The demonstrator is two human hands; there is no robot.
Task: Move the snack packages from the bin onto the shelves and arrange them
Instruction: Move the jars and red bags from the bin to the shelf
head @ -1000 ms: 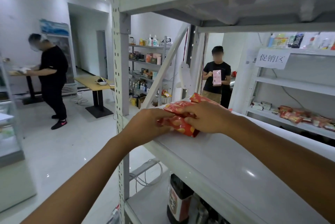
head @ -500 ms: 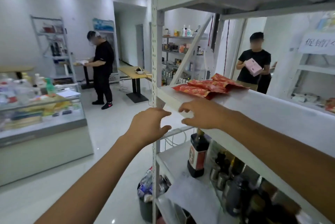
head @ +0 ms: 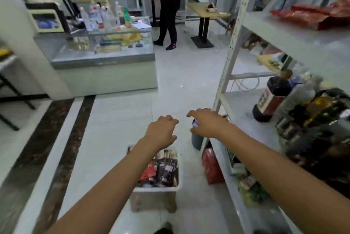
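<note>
Restocking stood about midway, by my reckoning. A few red packages point(head: 303, 16) lay overlapping on the upper shelf point(head: 295, 40) at the upper right of the frame. The white bin point(head: 156, 189) on the floor at bottom centre held a heap of dark and red snack packages point(head: 164, 169) waiting to go up. How many was hard to tell through the blur, and my forearm covered part of the pile. The red packages looked loosely laid rather than lined up, so the arranging seemed unfinished too.

Both my arms reached down and forward from the lower edge of the frame. My left hand point(head: 161, 133) hung just above the bin's far end in the frame, fingers loosely curled and slightly apart, holding nothing and touching nothing. My right hand point(head: 208, 122) hovered to its right, near the foot of the shelf's perforated post point(head: 228, 59), fingers likewise slack and empty. Whether it brushed the post I could not tell.

On the lower shelf near the right edge stood a dark bottle point(head: 270, 99) with a red label, among other bottles. Across the tiled floor, at the top of the frame, a person in black point(head: 170, 6) stood by a small table, beyond a glass counter point(head: 102, 57) topped with bottles.
</note>
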